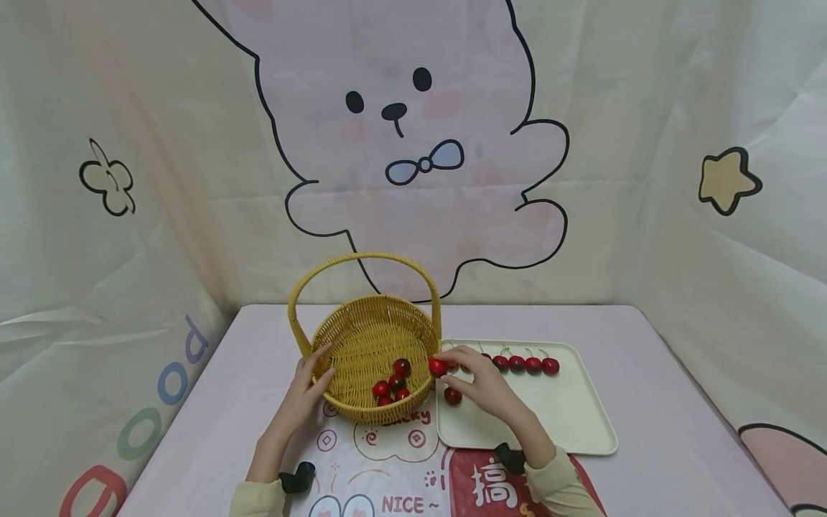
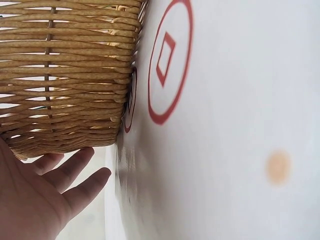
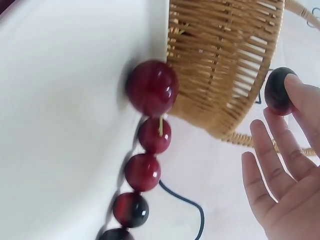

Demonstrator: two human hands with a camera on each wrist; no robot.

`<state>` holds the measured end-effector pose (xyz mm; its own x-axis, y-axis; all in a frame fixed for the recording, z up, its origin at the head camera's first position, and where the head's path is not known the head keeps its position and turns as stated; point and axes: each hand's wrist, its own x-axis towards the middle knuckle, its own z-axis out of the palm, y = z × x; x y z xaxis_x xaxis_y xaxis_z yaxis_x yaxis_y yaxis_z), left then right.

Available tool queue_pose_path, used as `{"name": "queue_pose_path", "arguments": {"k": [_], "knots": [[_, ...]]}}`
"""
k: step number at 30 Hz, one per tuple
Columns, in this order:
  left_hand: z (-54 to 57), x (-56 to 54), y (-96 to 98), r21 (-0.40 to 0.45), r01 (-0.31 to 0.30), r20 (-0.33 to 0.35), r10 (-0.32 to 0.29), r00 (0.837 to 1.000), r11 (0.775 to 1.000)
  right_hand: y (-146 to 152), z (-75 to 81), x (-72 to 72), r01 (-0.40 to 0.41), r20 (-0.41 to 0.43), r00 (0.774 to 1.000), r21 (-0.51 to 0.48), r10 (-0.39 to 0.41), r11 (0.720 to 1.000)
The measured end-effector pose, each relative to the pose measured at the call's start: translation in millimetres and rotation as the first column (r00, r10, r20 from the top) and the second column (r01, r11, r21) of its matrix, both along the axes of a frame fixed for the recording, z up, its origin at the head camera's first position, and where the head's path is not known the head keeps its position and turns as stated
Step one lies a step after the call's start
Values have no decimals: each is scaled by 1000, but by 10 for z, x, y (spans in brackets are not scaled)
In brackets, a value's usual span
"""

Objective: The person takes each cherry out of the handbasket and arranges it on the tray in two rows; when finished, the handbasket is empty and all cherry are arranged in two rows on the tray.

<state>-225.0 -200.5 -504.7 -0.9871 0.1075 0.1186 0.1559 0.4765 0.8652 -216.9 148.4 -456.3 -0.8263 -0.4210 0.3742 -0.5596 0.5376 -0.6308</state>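
A yellow wicker basket (image 1: 362, 323) with a tall arched handle stands on the table, several red cherries (image 1: 396, 383) lying in its right part. My left hand (image 1: 300, 395) holds its left rim, thumb over the edge; the left wrist view shows other fingers (image 2: 82, 187) spread against the outer wall. Between thumb and index finger, my right hand (image 1: 484, 384) pinches a cherry (image 3: 278, 91) at the basket's right rim. The remaining right fingers are extended. Beneath this hand lies a cream tray (image 1: 555, 416), with a row of cherries (image 1: 525, 365) along its far side and a single cherry (image 1: 453, 396) nearer.
The tray sits close against the basket's right side. A printed mat (image 1: 388, 481) with drawings and lettering covers the front of the pale table (image 1: 665, 402). Cloth curtains (image 1: 620, 143) with cartoon prints enclose the back and both sides.
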Motion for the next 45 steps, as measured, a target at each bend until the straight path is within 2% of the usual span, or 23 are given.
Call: {"name": "queue_pose_path", "arguments": {"k": [10,13,14,17,20,25,29,37,45], "knots": [[11,-6,1,1,-2,-4,2,1000,1000,280,-78,17,14,-3,1000,17,-14,1000],[168,71,48,12,1,10,-1,1000,1000,359,-98,2,2,8,1000,34,-2,999],[170,72,49,12,-1,8,1,1000,1000,383,-98,-3,-2,22,1000,39,2,999],[148,54,44,14,-1,8,1,1000,1000,447,-102,-13,-2,68,998,64,-2,998],[-11,-29,3,2,-1,-11,1,1000,1000,496,-109,-12,-4,113,994,86,-5,996],[-10,-28,3,6,-4,-7,4,1000,1000,544,-138,-10,-26,161,987,115,7,993],[-7,-16,0,2,-8,-1,8,1000,1000,580,-179,-11,-36,153,988,114,18,993],[-13,-13,-11,-15,-7,4,7,1000,1000,605,-253,-10,-120,185,978,118,97,986],[-8,-13,-15,-6,2,-5,-2,1000,1000,619,-275,-9,-151,125,983,134,134,979]]}}
